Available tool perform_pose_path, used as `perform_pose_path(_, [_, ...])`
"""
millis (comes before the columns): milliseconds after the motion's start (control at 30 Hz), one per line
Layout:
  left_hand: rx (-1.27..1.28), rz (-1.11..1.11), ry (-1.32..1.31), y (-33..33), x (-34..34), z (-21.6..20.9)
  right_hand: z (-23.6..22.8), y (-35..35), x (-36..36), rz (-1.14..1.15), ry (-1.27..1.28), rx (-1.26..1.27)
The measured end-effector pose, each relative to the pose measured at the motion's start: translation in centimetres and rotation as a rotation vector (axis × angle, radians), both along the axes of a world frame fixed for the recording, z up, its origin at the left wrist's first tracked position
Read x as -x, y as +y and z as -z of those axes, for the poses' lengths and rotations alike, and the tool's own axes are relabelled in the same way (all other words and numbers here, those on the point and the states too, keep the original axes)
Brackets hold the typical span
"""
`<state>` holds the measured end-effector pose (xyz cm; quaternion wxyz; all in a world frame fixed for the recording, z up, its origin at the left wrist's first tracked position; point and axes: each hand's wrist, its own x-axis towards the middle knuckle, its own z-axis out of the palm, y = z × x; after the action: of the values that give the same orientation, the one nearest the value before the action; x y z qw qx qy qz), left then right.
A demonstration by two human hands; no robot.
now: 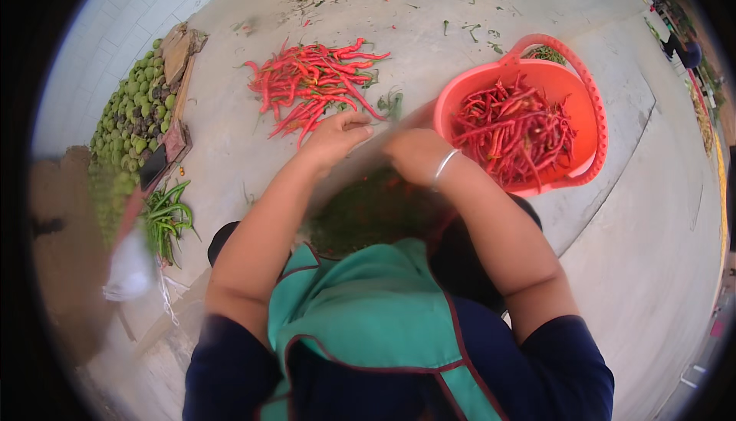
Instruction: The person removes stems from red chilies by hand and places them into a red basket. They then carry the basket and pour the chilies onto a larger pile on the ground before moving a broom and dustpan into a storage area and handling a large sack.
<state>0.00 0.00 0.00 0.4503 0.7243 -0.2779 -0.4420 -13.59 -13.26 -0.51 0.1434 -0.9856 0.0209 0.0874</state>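
My left hand (337,141) is at the near edge of a loose pile of red chili peppers (318,80) on the ground. Its fingers are bent in toward the thumb, and what they pinch, if anything, is too small to make out. To the right, slightly blurred, my right hand (418,154) wears a silver bangle (445,164). Its fingers are curled closed, with their tips hidden from view. Beside it stands a red plastic basket (590,122) holding many darker red chili peppers (514,130). A blurred dark green mass (376,210) lies below my hands, in front of my green apron (368,298).
Green round fruits (130,114) are heaped along the wall at left, edged by brown boards (180,57). A bunch of green chili peppers (169,218) lies nearer, by a blurred white bag (130,271). Green scraps (471,32) dot the concrete floor (406,30).
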Motion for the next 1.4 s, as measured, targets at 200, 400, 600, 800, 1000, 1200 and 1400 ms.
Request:
perform_pose_path(200, [0.132, -0.521, 0.199, 11.8, -7.9, 2.2, 3.0, 4.4, -11.4, 0.045, -0.433, -0.121])
perform_pose_path(400, [0.388, -0.702, 0.279, 15.1, -10.9, -0.3, 6.7, 8.0, -20.0, 0.002, -0.485, 0.094])
perform_pose_path(600, [0.373, -0.713, 0.308, 13.9, -11.8, 0.3, 6.3, 7.7, -22.2, -0.132, -0.333, 0.114])
perform_pose_path(800, [0.295, -0.632, 0.54, 12.3, -11.3, 1.3, 2.3, 10.4, -16.9, -0.127, -0.721, -0.211])
perform_pose_path(1000, [0.254, -0.592, 0.541, 11.1, -9.6, 4.0, 2.2, 10.5, -13.9, -0.235, -0.745, -0.302])
perform_pose_path(1200, [0.325, -0.482, 0.433, 9.3, -7.0, 2.2, 1.9, 7.6, -13.6, 0.4, -0.356, -1.107])
perform_pose_path(1400, [0.289, -0.283, 0.417, 9.6, -6.1, 2.5, 2.0, 7.6, -12.8, 0.326, -0.275, -1.172])
